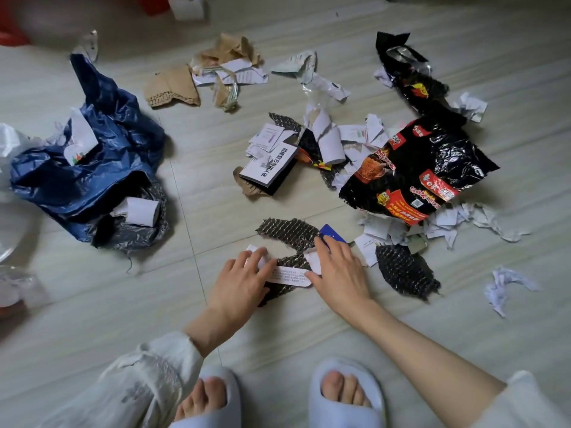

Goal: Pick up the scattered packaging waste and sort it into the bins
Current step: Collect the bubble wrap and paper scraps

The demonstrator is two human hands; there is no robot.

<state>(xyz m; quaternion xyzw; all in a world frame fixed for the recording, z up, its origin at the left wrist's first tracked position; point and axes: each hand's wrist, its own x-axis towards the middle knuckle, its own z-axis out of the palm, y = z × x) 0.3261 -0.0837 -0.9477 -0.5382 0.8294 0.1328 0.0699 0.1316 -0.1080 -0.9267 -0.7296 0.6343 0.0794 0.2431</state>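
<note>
Packaging waste lies scattered over the tiled floor. My left hand (244,279) holds a small white paper scrap (251,249) under its fingertips and touches a printed white slip (290,275). My right hand (336,270) rests on the same slip and on another white scrap (312,259), over a piece of black bubble wrap (289,231). A blue card (332,232) peeks out beyond the right fingers. A second black bubble-wrap piece (404,270) lies just to the right.
A blue plastic bag (92,168) with a paper roll (140,211) lies at the left. A black noodle wrapper (414,177), torn paper (448,220), a booklet (272,166) and cardboard pieces (173,88) cover the middle and back. My feet in slippers (346,393) stand at the bottom.
</note>
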